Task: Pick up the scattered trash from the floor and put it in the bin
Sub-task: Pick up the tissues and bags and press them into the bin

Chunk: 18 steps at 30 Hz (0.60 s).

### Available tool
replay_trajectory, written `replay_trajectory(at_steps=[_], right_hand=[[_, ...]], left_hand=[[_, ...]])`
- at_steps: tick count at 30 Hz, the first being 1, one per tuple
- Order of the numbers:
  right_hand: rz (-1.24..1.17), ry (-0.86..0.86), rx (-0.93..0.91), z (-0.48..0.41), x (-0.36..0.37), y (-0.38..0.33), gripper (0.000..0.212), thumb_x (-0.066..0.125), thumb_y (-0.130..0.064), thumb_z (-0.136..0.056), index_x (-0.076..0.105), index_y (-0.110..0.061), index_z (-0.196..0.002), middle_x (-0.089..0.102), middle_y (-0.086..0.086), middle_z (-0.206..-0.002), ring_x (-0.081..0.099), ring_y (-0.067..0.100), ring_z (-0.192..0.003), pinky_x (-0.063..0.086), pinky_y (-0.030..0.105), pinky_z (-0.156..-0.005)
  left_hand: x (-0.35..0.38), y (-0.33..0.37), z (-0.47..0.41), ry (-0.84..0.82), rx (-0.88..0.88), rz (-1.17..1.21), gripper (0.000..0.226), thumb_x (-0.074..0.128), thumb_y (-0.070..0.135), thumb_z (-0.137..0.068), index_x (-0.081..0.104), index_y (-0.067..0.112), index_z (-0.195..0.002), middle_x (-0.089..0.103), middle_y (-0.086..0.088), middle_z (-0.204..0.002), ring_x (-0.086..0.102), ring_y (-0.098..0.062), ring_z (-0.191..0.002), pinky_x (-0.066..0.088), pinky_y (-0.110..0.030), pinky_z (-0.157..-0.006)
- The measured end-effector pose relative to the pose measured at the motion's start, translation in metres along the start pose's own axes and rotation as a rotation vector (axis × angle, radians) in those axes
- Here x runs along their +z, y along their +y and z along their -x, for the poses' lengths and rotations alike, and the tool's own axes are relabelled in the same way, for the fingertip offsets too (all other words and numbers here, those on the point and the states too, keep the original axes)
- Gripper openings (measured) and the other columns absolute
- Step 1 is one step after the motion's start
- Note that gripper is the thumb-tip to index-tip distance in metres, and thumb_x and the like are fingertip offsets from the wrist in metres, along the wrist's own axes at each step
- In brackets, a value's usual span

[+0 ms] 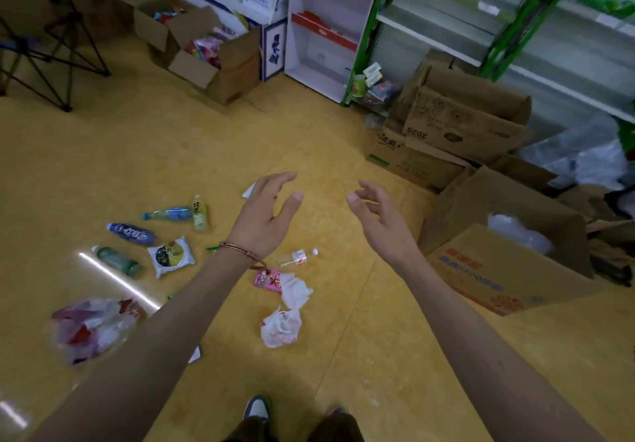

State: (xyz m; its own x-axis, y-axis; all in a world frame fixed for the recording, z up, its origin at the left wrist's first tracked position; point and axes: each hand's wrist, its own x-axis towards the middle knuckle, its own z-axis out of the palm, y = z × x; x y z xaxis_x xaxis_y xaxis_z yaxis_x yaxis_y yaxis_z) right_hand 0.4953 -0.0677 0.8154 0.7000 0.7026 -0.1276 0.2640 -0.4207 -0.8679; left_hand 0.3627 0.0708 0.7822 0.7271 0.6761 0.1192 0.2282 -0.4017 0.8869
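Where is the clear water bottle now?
In the head view, the clear water bottle lies on the floor mid-frame, just above the pink packet and a crumpled tissue.

Most of paper scrap hidden behind L hand; plastic bag v. blurry.

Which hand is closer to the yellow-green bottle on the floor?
Left. The left hand hovers open just to the right of the yellow-green bottle. The right hand, also open, is further right, beyond the left hand.
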Motion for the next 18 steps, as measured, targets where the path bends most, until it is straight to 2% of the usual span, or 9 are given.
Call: replay_trajectory(at_steps=[2, 3, 5, 8, 12, 18], right_hand=[[0.001, -0.036, -0.015, -0.019, 0.0, 0.001, 0.056, 0.047, -0.049, -0.093, 0.038, -0.022, -0.142, 0.048, -0.008, -0.13, 0.047, 0.005, -0.11, 0.037, 0.018, -0.083], [0.003, -0.057, -0.023, -0.027, -0.001, 0.002, 0.055, 0.047, -0.048, -0.093, 0.038, -0.023, -0.141, 0.048, -0.009, -0.129, 0.047, 0.005, -0.109, 0.038, 0.016, -0.08], [0.016, -0.101, -0.048, -0.046, -0.002, 0.005, 0.053, 0.048, -0.047, -0.093, 0.039, -0.024, -0.141, 0.048, -0.01, -0.127, 0.047, 0.003, -0.108, 0.037, 0.009, -0.075], [0.017, -0.174, -0.075, -0.078, -0.008, 0.013, 0.052, 0.048, -0.047, -0.093, 0.04, -0.025, -0.14, 0.049, -0.011, -0.126, 0.048, 0.003, -0.107, 0.037, 0.009, -0.074], [0.022, -0.321, -0.106, -0.124, -0.015, 0.028, 0.053, 0.05, -0.049, -0.092, 0.041, -0.026, -0.139, 0.05, -0.01, -0.128, 0.05, 0.006, -0.112, 0.038, 0.01, -0.078], [0.013, -0.49, -0.143, -0.179, -0.008, 0.038, 0.051, 0.053, -0.044, -0.092, 0.043, -0.025, -0.138, 0.052, -0.011, -0.124, 0.051, 0.006, -0.112, 0.041, 0.01, -0.079]], left_hand=[[0.0, -0.003, -0.009, 0.044, -0.012, -0.017, 0.037, 0.045, 0.031, -0.095, 0.046, 0.024, -0.131, 0.041, 0.007, -0.123, 0.045, -0.005, -0.107, 0.027, 0.003, -0.084], [0.001, -0.005, -0.013, 0.077, -0.01, -0.033, 0.037, 0.046, 0.03, -0.095, 0.046, 0.023, -0.131, 0.042, 0.005, -0.122, 0.046, -0.003, -0.103, 0.027, 0.005, -0.083], [0.003, -0.009, -0.021, 0.136, -0.029, -0.046, 0.037, 0.046, 0.03, -0.095, 0.046, 0.021, -0.131, 0.044, 0.004, -0.123, 0.045, -0.001, -0.104, 0.03, -0.005, -0.09], [0.014, -0.013, -0.036, 0.196, -0.134, -0.01, 0.042, 0.045, 0.03, -0.095, 0.04, 0.023, -0.136, 0.043, 0.005, -0.123, 0.044, -0.006, -0.111, 0.032, -0.019, -0.093], [0.034, -0.026, -0.053, 0.321, -0.221, -0.053, 0.048, 0.044, 0.039, -0.094, 0.037, 0.024, -0.139, 0.046, -0.001, -0.125, 0.047, -0.011, -0.11, 0.035, -0.024, -0.091], [0.056, -0.039, -0.071, 0.475, -0.313, -0.092, 0.053, 0.039, 0.05, -0.087, 0.044, 0.023, -0.133, 0.049, -0.002, -0.127, 0.051, -0.012, -0.11, 0.038, -0.024, -0.09]])
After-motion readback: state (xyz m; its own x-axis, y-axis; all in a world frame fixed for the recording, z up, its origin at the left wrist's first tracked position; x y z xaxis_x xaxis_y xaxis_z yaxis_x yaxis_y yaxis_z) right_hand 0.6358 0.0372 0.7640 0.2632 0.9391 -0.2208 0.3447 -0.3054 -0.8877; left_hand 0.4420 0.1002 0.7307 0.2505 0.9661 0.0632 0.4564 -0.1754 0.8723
